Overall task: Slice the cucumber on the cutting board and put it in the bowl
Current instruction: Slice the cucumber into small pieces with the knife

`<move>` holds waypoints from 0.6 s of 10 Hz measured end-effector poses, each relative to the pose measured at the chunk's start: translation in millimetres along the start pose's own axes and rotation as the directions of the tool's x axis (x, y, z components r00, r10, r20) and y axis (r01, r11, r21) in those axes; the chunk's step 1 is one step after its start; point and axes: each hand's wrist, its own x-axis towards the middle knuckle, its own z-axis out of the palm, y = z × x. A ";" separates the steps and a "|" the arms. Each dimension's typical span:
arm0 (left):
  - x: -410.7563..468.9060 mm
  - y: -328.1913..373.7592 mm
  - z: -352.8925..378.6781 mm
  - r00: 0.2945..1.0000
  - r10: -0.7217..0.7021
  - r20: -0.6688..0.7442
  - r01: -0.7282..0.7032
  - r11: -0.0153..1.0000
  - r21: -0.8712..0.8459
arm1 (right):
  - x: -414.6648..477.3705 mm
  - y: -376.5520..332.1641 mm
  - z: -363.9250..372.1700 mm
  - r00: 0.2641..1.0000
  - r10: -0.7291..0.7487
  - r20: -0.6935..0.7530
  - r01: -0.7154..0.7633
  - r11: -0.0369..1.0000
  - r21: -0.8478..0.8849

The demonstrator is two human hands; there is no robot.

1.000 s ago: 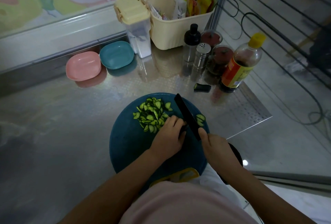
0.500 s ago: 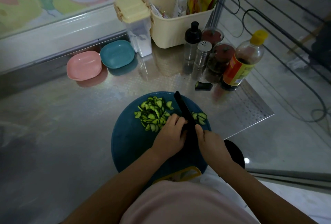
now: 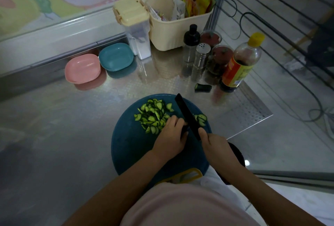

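The left hand (image 3: 171, 139) is resting on the round blue board (image 3: 130, 146), its grip curling down over the dark, uncut cucumber (image 3: 184, 132), which is lying on the board just left of the blade. The right hand (image 3: 216, 148) is holding the knife (image 3: 187, 115), its grip clamping round the handle, which is hiding under the fingers. The black blade is pointing away from the person, touching the left fingertips. A heap of green slices (image 3: 153, 115) is lying on the board's far half, left of the blade, and a few more are sitting just right of it. A pink bowl (image 3: 82, 68) and a teal bowl (image 3: 115, 56) are standing side by side at the back of the tabletop (image 3: 72, 126), well apart from the board. A cut end piece (image 3: 202, 87) is lying on the tabletop near a yellow-capped bottle (image 3: 240, 65).
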 end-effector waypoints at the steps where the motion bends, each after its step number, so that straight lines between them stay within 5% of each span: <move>1: 0.3 0.0 -0.1 1.000 0.000 -0.011 0.000 1.000 -0.004 | 0.4 -3.2 1.1 0.992 0.124 0.031 -0.127 0.984 0.124; 3: -0.3 -1.5 -0.3 1.000 0.010 -0.017 -0.010 1.000 -0.025 | 15.0 22.4 31.0 0.997 -0.054 0.051 0.052 0.998 0.024; 4: -1.0 -1.4 0.3 1.000 0.004 -0.005 -0.005 0.999 -0.035 | 10.6 -6.0 14.1 0.992 0.105 0.072 -0.113 0.986 0.123; 6: 0.1 -3.5 0.1 1.000 0.006 -0.007 -0.007 0.999 -0.032 | 3.4 -11.0 5.2 0.989 0.145 0.018 -0.144 0.953 0.266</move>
